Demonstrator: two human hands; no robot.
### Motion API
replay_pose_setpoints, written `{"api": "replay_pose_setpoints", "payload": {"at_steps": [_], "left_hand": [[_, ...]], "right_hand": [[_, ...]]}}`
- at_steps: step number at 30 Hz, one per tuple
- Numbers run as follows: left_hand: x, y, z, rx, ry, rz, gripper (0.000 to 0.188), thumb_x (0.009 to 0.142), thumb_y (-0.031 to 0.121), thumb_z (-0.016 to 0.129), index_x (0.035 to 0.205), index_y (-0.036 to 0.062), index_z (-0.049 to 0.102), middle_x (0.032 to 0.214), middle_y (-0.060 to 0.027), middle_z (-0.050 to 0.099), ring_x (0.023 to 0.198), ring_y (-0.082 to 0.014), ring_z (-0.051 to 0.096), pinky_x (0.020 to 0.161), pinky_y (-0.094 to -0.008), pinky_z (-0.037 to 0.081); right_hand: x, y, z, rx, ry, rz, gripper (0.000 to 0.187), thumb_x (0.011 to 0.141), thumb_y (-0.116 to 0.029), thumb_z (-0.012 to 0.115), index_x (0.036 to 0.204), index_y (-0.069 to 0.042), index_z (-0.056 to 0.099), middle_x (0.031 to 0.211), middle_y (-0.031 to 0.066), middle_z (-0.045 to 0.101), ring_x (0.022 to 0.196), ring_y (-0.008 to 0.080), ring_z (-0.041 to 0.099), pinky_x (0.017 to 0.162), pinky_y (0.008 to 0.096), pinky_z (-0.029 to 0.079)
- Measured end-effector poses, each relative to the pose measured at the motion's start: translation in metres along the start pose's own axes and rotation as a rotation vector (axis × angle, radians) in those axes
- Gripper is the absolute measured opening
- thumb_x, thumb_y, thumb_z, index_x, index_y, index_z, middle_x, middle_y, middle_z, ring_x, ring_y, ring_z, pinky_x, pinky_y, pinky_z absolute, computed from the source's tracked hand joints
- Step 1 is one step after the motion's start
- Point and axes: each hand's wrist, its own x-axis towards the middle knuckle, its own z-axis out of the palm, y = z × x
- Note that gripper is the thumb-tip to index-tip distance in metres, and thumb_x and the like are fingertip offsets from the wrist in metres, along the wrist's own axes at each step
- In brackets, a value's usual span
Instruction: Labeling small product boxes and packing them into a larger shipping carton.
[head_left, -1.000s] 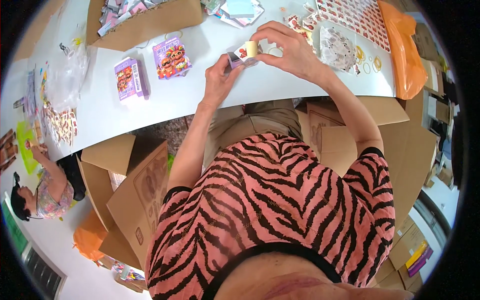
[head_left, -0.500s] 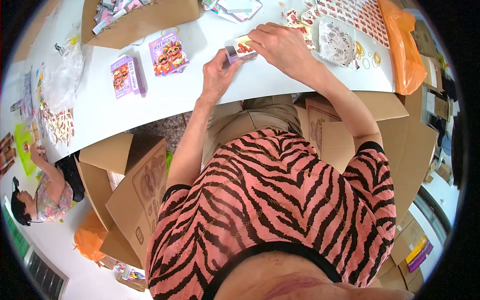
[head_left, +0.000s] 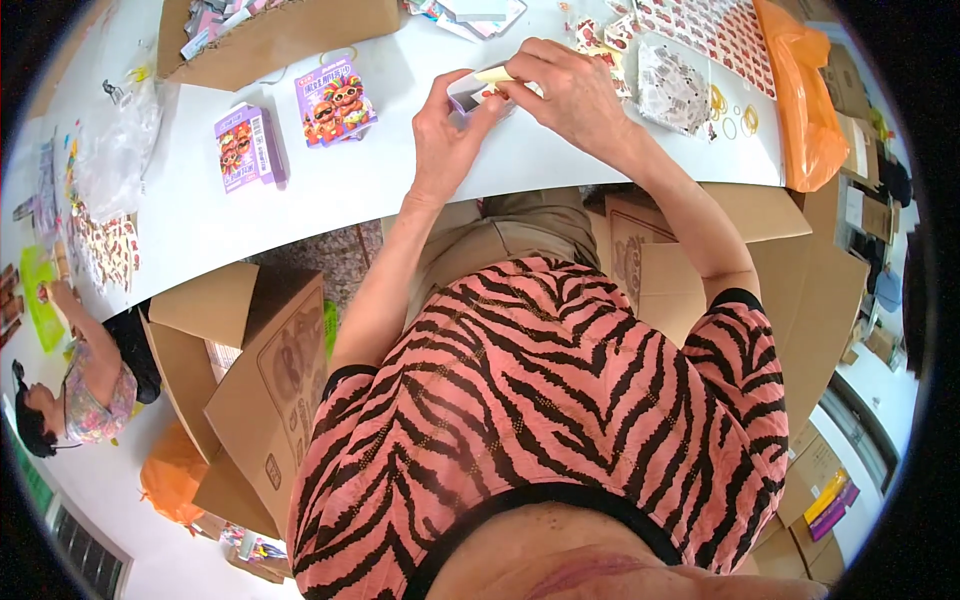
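Note:
Over the white table, my left hand grips a small purple-and-white carton, thumb on the near side and fingers behind. My right hand pinches a cream sheet with red pictures at the carton's upper end. Part of the sheet seems to sit inside the carton, though my fingers cover much of it. To the left stand a closed purple carton with cartoon figures and a stack of flat purple cards or cartons with similar figures.
A cardboard box of small packets stands at the far left. Near my right hand lie a clear bag, rubber bands, a sticker sheet and an orange bag. Open cartons flank me. Another person works at left.
The cream sheet has tipped and moved down toward the carton's opening. My right fingers have curled closer to it. My left hand has turned slightly, with its thumb higher along the carton.

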Motion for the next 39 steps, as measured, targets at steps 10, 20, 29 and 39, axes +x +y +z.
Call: {"api": "replay_pose_setpoints", "payload": {"at_steps": [10,20,29,39], "left_hand": [[0.015,0.015,0.010,-0.104,0.005,-0.378,0.021,0.074,0.002,0.066,0.095,-0.0009,0.063,0.080,-0.0063,0.065,0.070,-0.0113,0.059,0.062,-0.0226,0.047],[0.017,0.027,0.006,-0.171,0.048,-0.464,0.025,0.081,0.011,0.068,0.102,0.0024,0.061,0.091,-0.0083,0.065,0.082,-0.0141,0.062,0.069,-0.0265,0.050],[-0.002,0.015,0.001,0.015,-0.108,-0.219,0.044,0.085,0.013,0.067,0.122,0.0006,0.047,0.112,-0.0101,0.056,0.099,-0.0157,0.057,0.075,-0.0290,0.050],[-0.015,0.002,-0.007,0.110,-0.093,-0.096,0.060,0.076,0.008,0.076,0.125,-0.0011,0.044,0.115,-0.0129,0.054,0.108,-0.0207,0.054,0.094,-0.0330,0.043]], "right_hand": [[-0.003,0.005,-0.003,0.610,0.017,0.345,0.014,0.086,-0.016,0.065,0.085,-0.002,0.064,0.064,-0.0033,0.051,0.057,0.0029,0.042,0.049,0.0214,0.034],[-0.048,0.075,-0.049,0.309,0.094,0.462,0.017,0.085,-0.018,0.067,0.086,-0.001,0.064,0.065,0.0013,0.058,0.059,0.0089,0.055,0.053,0.0254,0.043],[-0.094,0.131,-0.075,-0.101,0.101,0.540,0.022,0.084,-0.020,0.065,0.103,-0.010,0.068,0.080,0.0055,0.069,0.067,0.0246,0.064,0.066,0.0364,0.051],[-0.112,0.187,-0.043,-0.514,-0.252,0.508,0.019,0.082,-0.022,0.062,0.096,-0.010,0.065,0.106,0.0042,0.060,0.101,0.0228,0.057,0.084,0.0391,0.049]]}}
